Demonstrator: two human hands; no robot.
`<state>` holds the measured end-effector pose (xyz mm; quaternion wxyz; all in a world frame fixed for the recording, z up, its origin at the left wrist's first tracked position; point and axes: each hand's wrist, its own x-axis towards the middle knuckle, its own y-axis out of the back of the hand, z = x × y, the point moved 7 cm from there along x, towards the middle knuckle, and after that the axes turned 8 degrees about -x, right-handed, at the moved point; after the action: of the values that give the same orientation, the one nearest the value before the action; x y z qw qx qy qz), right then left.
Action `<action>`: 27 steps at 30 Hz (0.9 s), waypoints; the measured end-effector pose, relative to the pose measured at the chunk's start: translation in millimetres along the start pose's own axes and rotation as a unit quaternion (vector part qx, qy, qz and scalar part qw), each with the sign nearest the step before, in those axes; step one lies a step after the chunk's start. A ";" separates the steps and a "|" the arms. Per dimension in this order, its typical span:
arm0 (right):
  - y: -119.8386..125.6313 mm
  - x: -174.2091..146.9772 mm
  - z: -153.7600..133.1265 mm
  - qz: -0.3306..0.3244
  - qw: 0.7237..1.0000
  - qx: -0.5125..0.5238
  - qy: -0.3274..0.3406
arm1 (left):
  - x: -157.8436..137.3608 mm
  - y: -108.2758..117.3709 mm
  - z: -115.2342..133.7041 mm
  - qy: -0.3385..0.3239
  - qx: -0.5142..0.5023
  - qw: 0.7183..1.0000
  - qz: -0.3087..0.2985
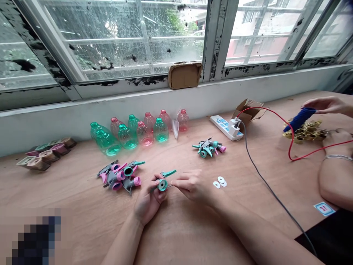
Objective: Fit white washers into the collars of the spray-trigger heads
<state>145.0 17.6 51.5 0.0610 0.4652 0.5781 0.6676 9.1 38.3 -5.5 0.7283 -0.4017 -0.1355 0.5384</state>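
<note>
My left hand [150,202] is closed round a trigger sprayer head [163,184] with a teal collar. The collar's open end faces me, and a pale ring with a dark centre shows inside it. Just right of the collar, my right hand [193,187] has its thumb and forefinger pinched together. A small thin item sticks out at those fingertips, too small to name. Several white washers [220,180] lie on the wooden table right of my right hand. To the left is a pile of pink and grey sprayer heads [118,176]; a mostly teal and grey pile [209,147] sits farther back.
Green bottles [128,138] and pink bottles [145,134] stand by the wall. Small containers [46,154] sit far left. A power strip [224,127] has a grey cable [256,167] running forward. At right, a co-worker's hand [329,105] holds a blue tube [299,119] over gold parts [309,131].
</note>
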 end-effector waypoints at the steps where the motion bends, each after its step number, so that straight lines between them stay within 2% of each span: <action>1: 1.3 -0.4 0.5 -0.013 1.000 0.007 0.005 | -0.4 -1.6 -0.8 0.004 0.015 1.000 -0.001; 5: 8.8 -2.4 1.7 -0.055 0.997 0.040 0.019 | -3.1 -6.8 -4.2 0.018 0.095 0.995 -0.002; 8: 9.2 -2.7 0.8 -0.065 0.996 0.052 0.013 | -4.2 -7.4 -4.3 0.016 0.109 0.994 -0.003; 13: 0.3 -1.0 -4.0 -0.032 0.999 0.031 -0.018 | -2.1 -3.4 -0.5 -0.004 0.051 0.999 -0.001; 21: -5.6 -0.7 -12.5 0.049 0.998 -0.022 -0.025 | 1.3 1.1 4.6 -0.052 -0.023 0.998 -0.004; 27: -6.5 -2.0 -4.7 0.030 0.996 -0.008 -0.078 | 0.7 0.6 6.8 -0.075 -0.024 0.997 -0.004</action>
<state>139.9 15.1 45.6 0.0891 0.5326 0.5518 0.6356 4.6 42.0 -1.8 0.7080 -0.3771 -0.2043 0.5610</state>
